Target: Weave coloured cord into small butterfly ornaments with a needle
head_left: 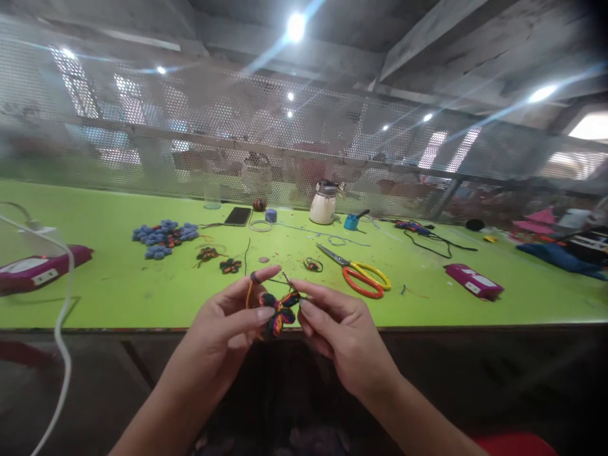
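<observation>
Between my two hands, just above the table's front edge, is a multicoloured crochet flower (281,315) in dark green, pink and yellow. My left hand (232,316) pinches it between thumb and fingers, with yarn looped round the raised index finger. A thin crochet hook (285,277) is gripped by my right hand (339,323), its tip pointing up by the left index finger. Most of the hook's shaft is hidden by the fingers. Beyond my hands lie a finished-looking small dark flower (230,266) and a small coil of dark yarn (312,265).
Scissors (356,272) with red and yellow handles lie right of centre. Blue crochet flowers (164,237), a phone (238,216) and a white jug (323,204) stand farther back. Purple power strips (474,282) flank the green table (418,310). A white cable (61,348) hangs at left.
</observation>
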Available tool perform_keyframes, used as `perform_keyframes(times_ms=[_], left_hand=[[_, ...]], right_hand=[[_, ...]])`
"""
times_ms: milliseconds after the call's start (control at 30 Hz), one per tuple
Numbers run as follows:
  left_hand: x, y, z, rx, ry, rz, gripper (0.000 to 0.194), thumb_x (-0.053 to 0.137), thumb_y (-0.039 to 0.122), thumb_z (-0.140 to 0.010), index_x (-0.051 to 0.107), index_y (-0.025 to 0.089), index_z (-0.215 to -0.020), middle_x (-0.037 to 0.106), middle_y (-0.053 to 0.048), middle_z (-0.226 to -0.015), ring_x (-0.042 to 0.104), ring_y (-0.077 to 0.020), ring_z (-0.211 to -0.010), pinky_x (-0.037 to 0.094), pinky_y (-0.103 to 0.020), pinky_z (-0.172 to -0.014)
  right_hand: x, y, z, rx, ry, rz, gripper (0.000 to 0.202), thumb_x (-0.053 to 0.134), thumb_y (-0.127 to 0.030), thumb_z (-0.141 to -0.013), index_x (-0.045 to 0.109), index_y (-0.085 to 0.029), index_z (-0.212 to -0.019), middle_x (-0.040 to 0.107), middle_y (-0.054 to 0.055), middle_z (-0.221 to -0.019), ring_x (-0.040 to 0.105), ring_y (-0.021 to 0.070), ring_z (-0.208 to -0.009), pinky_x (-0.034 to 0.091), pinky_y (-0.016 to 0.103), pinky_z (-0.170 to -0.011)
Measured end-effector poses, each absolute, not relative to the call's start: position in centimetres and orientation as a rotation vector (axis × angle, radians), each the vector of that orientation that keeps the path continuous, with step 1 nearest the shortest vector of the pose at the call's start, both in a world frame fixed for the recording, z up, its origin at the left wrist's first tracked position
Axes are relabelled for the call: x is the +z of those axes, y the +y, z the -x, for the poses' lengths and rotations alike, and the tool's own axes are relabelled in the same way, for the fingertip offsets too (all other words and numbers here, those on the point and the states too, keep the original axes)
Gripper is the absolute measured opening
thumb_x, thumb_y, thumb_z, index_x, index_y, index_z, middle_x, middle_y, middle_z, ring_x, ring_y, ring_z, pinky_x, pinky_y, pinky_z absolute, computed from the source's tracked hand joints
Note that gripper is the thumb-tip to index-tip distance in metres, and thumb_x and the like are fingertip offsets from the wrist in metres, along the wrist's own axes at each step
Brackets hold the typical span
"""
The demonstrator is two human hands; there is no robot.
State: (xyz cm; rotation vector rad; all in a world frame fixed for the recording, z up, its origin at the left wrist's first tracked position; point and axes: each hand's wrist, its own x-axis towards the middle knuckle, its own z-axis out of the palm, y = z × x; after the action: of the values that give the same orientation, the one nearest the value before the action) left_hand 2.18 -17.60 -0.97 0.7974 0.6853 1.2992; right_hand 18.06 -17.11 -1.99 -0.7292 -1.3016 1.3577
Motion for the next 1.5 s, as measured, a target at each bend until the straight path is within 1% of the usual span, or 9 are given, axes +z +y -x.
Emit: perform_keyframes(times_ms=[167, 267, 367, 467, 667, 900, 1233, 1367, 1500], left_hand=[[-0.3, -17.3, -1.3, 1.235, 0.683, -0.750, 0.043, 0.078, 0.009, -0.063, 0.075, 0.020, -0.103, 0.072, -0.003, -0.080, 0.064, -0.0115, -0.067, 0.050, -0.019, -0.066], [0.0, -17.3, -0.8, 1.182, 0.707, -0.822, 0.041, 0.078, 0.010, -0.065, 0.075, 0.021, -0.104, 0.073, -0.003, -0.080, 0.065, -0.0118, -0.071, 0.050, -0.018, -0.067], [0.1, -17.4, -0.3, 1.143, 0.707, -0.889, 0.036, 0.079, 0.011, -0.067, 0.076, 0.023, -0.101, 0.074, -0.002, -0.081, 0.065, -0.0112, -0.075, 0.049, -0.017, -0.070], [0.3, -17.5, 0.0, 1.090, 0.699, -0.939, 0.036, 0.079, 0.012, -0.067, 0.076, 0.025, -0.101, 0.074, -0.001, -0.079, 0.065, -0.0105, -0.072, 0.049, -0.017, -0.069], [0.9, -17.6, -0.2, 1.046, 0.711, -0.975, 0.034, 0.079, 0.014, -0.066, 0.077, 0.022, -0.099, 0.072, -0.001, -0.077, 0.064, -0.0117, -0.069, 0.049, -0.019, -0.069], [0.7, -17.5, -0.4, 1.079, 0.769, -1.031, 0.035, 0.080, 0.016, -0.064, 0.077, 0.022, -0.099, 0.072, -0.002, -0.077, 0.064, -0.0138, -0.072, 0.048, -0.021, -0.069], [0.3, -17.2, -0.4, 1.105, 0.820, -1.078, 0.035, 0.081, 0.019, -0.065, 0.076, 0.023, -0.099, 0.072, -0.002, -0.077, 0.062, -0.0122, -0.070, 0.047, -0.020, -0.068], [-0.2, -17.3, -0.2, 1.146, 0.827, -1.171, 0.031, 0.078, 0.021, -0.069, 0.075, 0.023, -0.100, 0.073, -0.003, -0.079, 0.063, -0.0142, -0.073, 0.048, -0.022, -0.069], [-0.5, -17.7, -0.7, 1.307, 0.916, -1.568, 0.028, 0.068, 0.017, -0.078, 0.074, 0.025, -0.103, 0.068, -0.003, -0.082, 0.062, -0.0159, -0.078, 0.049, -0.026, -0.071]], right_hand=[[-0.9, -17.1, -19.4, 1.124, -1.632, 0.812, 0.028, 0.059, -0.024, -0.088, 0.072, -0.020, -0.112, 0.041, -0.005, -0.052, 0.031, 0.0057, -0.045, 0.023, 0.020, -0.042], [0.3, -17.0, -20.4, 0.935, -1.845, 0.860, 0.026, 0.057, -0.023, -0.089, 0.073, -0.022, -0.111, 0.051, -0.003, -0.057, 0.037, 0.0069, -0.048, 0.029, 0.021, -0.044], [1.6, -17.1, -21.3, 0.793, -2.038, 0.859, 0.026, 0.055, -0.021, -0.091, 0.072, -0.023, -0.111, 0.066, 0.001, -0.072, 0.052, 0.0097, -0.058, 0.040, 0.021, -0.052], [2.8, -17.3, -22.0, 0.746, -2.184, 0.817, 0.028, 0.053, -0.017, -0.092, 0.070, -0.023, -0.113, 0.073, 0.002, -0.093, 0.064, 0.0126, -0.079, 0.049, 0.023, -0.068], [4.4, -17.4, -22.7, 0.629, -2.389, 0.762, 0.031, 0.051, -0.014, -0.093, 0.067, -0.023, -0.118, 0.073, 0.003, -0.108, 0.067, 0.0135, -0.094, 0.050, 0.023, -0.079], [5.7, -17.3, -22.9, 0.398, -2.597, 0.765, 0.039, 0.049, -0.005, -0.091, 0.065, -0.024, -0.121, 0.073, 0.003, -0.092, 0.065, 0.0126, -0.080, 0.045, 0.023, -0.071], [6.3, -17.4, -22.4, 0.185, -2.744, 0.928, 0.048, 0.047, -0.004, -0.089, 0.063, -0.032, -0.124, 0.063, 0.001, -0.075, 0.058, 0.0133, -0.066, 0.035, 0.024, -0.061], [6.1, -17.6, -22.2, 0.086, -2.765, 0.998, 0.053, 0.046, -0.003, -0.087, 0.061, -0.037, -0.124, 0.058, -0.001, -0.070, 0.052, 0.0121, -0.060, 0.030, 0.024, -0.058], [5.5, -17.7, -21.9, -0.042, -2.730, 1.076, 0.053, 0.048, 0.000, -0.082, 0.064, -0.033, -0.120, 0.057, 0.001, -0.070, 0.046, 0.0118, -0.056, 0.026, 0.026, -0.056]])
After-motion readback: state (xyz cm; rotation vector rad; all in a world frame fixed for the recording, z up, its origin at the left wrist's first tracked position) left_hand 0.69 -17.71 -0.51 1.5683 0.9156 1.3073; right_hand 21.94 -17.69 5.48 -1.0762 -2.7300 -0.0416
